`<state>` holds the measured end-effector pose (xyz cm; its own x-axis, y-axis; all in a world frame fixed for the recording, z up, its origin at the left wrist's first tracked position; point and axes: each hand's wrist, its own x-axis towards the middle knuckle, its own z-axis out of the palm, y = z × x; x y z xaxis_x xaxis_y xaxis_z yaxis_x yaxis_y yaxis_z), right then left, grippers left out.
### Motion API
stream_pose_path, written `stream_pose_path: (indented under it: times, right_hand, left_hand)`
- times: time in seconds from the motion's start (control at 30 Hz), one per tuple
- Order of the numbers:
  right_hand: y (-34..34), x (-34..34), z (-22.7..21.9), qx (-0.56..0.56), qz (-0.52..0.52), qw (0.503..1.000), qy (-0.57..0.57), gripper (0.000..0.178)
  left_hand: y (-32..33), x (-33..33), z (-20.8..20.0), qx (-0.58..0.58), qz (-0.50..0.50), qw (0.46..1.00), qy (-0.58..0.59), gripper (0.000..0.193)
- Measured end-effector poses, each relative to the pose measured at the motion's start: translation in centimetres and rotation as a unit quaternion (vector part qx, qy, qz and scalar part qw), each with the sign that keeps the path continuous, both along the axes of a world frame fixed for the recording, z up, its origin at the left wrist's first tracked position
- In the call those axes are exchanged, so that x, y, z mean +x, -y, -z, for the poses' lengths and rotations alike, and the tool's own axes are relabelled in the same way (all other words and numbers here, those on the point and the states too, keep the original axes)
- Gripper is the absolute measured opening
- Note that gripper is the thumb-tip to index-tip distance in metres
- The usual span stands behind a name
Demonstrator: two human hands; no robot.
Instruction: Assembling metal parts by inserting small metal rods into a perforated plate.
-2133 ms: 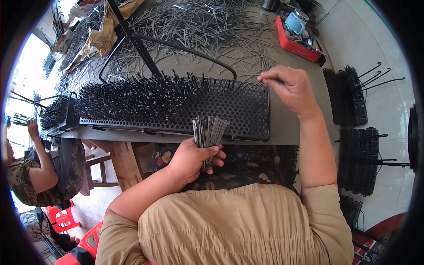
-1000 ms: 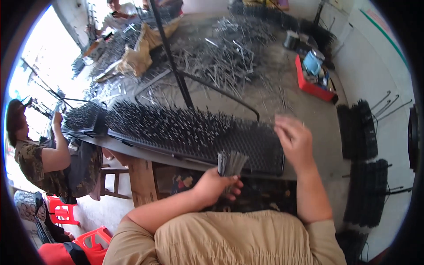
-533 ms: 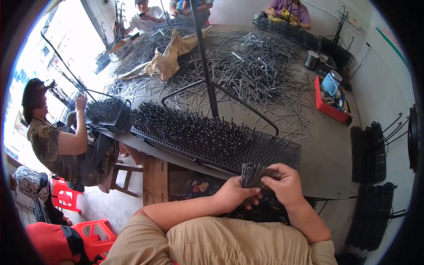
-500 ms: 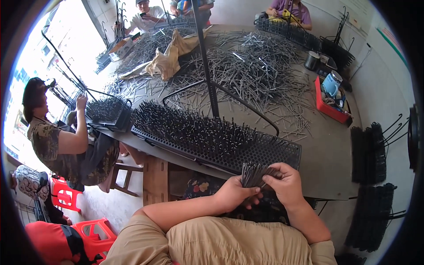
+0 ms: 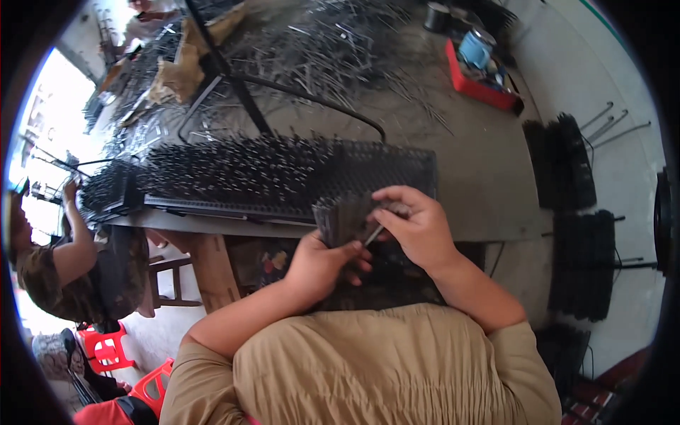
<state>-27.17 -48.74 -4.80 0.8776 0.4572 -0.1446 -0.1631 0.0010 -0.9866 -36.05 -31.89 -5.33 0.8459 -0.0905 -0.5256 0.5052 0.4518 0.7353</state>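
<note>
The likeliest mishap, I judge, is a dropped pin. The left hand (image 5: pixel 312 265) is wrapped round only the lower part of a bundle of thin metal pins (image 5: pixel 338 221), whose upper ends fan out free; if that grip slackened, pins could slide down between the fingers. The right hand (image 5: pixel 419 230) is nearly pinched together at thumb and fingertips, with what looks like one pale pin (image 5: pixel 375 235) between them. Pulling it sideways could drag out neighbours, since the pins lie so tightly side by side. A low forearm could also catch the near edge of the perforated rack (image 5: pixel 414 168) and jostle the standing pins (image 5: pixel 227 168) that crowd its left and middle.

The bundle rises from the left hand, tilted slightly, just left of the right hand's fingertips and on the near side of the rack. Blur hides whether those fingertips touch it. Beyond the rack, loose pins (image 5: pixel 304 60) lie heaped on the far part of the desk (image 5: pixel 489 202).
</note>
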Motion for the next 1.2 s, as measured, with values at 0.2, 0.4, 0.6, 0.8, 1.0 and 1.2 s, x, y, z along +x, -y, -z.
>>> stream_pose_path:
  times: [0.2,0.4,0.6,0.8,1.0,1.2]
  right_hand:
    - [3.0,3.8,-1.8,0.061,0.066,0.996,0.006,0.013]
    - [7.5,9.1,-0.7,0.041,0.215,0.943,0.252,0.013]
    - [8.0,10.1,1.4,0.006,0.167,0.948,0.271,0.012]
    - [8.4,10.6,1.3,0.009,0.125,0.949,0.288,0.012]
    - [9.3,11.2,2.2,0.080,0.130,0.955,0.255,0.011]
    - [9.5,11.3,2.4,0.103,0.118,0.958,0.239,0.012]
  left_hand:
    - [-0.2,0.5,1.1,0.017,0.025,0.999,-0.028,0.011]
    - [-0.3,0.6,1.5,0.036,0.037,0.996,-0.077,0.013]
    - [-0.4,0.8,1.7,0.024,0.036,0.997,-0.071,0.011]
    - [-0.6,0.7,2.0,0.016,0.028,0.997,-0.068,0.011]
    - [-0.7,1.0,2.1,0.022,0.028,0.997,-0.069,0.011]
    - [-0.7,1.0,2.3,0.011,0.031,0.997,-0.067,0.011]
